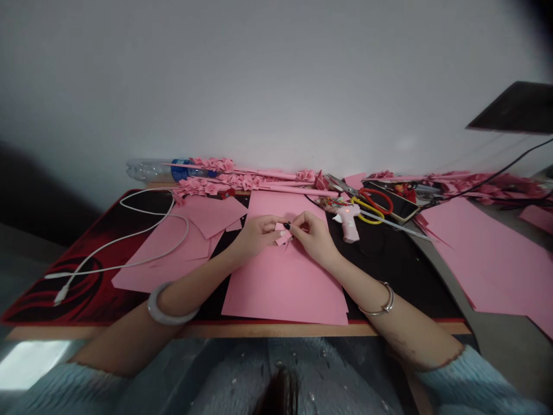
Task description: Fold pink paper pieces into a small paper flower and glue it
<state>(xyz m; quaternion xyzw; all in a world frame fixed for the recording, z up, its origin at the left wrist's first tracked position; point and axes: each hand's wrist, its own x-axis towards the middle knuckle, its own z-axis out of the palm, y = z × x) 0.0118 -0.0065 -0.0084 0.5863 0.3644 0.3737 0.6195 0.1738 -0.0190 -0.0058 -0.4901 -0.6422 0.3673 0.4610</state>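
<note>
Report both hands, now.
Left hand: closed, pinching a small pink paper piece.
Right hand: closed, fingertips on the same piece; whether it grips too cannot be told.

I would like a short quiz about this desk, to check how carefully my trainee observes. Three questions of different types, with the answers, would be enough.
1. Which item is between the fingers of the left hand and right hand?
A) a pen
B) a small pink paper piece
C) a bottle cap

2. True or false: the glue gun lies to the right of the large pink sheet under the hands.

3. Complete: the clear bottle lies on its side and has a ____ label.

Key: 1 B; 2 true; 3 blue.
</note>
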